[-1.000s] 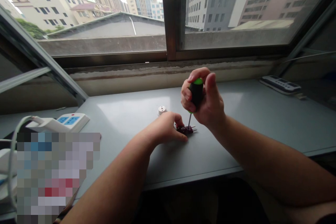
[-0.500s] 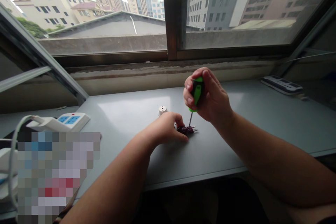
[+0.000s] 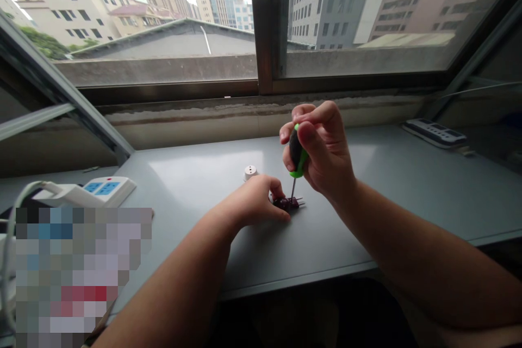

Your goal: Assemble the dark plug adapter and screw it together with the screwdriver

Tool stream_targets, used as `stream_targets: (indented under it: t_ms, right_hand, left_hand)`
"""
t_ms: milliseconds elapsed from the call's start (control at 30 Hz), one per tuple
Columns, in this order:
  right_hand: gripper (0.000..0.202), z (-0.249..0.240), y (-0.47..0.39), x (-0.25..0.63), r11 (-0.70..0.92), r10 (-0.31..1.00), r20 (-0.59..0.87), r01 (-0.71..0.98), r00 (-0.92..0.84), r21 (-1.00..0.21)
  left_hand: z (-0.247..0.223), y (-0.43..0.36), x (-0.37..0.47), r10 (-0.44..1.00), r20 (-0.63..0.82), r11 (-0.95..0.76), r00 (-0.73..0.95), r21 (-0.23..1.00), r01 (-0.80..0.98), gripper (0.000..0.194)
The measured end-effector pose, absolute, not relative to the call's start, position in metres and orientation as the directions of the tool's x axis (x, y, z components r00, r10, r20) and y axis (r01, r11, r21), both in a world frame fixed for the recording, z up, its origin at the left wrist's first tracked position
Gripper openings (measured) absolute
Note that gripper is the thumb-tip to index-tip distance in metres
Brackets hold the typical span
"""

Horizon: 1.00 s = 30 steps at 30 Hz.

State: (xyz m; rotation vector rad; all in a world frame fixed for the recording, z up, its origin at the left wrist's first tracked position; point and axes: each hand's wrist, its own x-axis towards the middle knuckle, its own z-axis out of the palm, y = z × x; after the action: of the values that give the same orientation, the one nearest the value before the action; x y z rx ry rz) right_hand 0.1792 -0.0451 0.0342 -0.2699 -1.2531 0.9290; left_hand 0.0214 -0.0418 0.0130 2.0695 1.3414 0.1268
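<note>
My left hand (image 3: 258,199) is closed around a dark maroon power plug (image 3: 292,203), holding it down on the grey table. Metal pins stick out from the plug toward the right; its rear part is hidden by my fingers. In my right hand (image 3: 328,155) is a green and black screwdriver (image 3: 297,152), gripped by the handle between thumb and fingers. Its shaft points down and the tip meets the plug, though the exact contact spot is too small to make out. Just behind my left hand stands a small round white socket piece (image 3: 250,172) with dark holes on top.
A white power strip (image 3: 122,187) with blue sockets and a cable lies on the left, beside a pixelated patch. Another power strip (image 3: 434,134) rests at the far right. The table (image 3: 391,196) ends at a window wall behind and a front edge near me.
The fingers of my right hand have shifted and loosened on the screwdriver's handle, and the handle is turned. My left hand and the plug stay put; the view has moved slightly.
</note>
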Motion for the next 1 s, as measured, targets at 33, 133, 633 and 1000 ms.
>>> stream_targets:
  t_ms: [33,133,633,1000]
  right_hand:
    - [0.034,0.0346,-0.0446,0.1791,0.631,0.71,0.704,-0.462,0.02,-0.623]
    - [0.029,0.0367,-0.0432,0.1803,0.593,0.704,0.708,-0.506,-0.051,-0.626]
    - [0.029,0.0341,-0.0417,0.1798,0.502,0.764,0.634,-0.506,-0.12,-0.701]
    - [0.027,0.0352,-0.0419,0.1811,0.544,0.75,0.657,-0.491,-0.079,-0.68]
  left_hand:
    - [0.0132,-0.0417,0.0213,0.842,-0.263,-0.259,0.47,0.567,0.782,0.045]
    - [0.0138,-0.0415,0.0211,0.844,-0.26,-0.265,0.469,0.558,0.786,0.044]
    - [0.0158,-0.0441,0.0211,0.85,-0.263,-0.246,0.457,0.57,0.784,0.045]
    - [0.0151,-0.0431,0.0211,0.843,-0.265,-0.256,0.468,0.567,0.783,0.045]
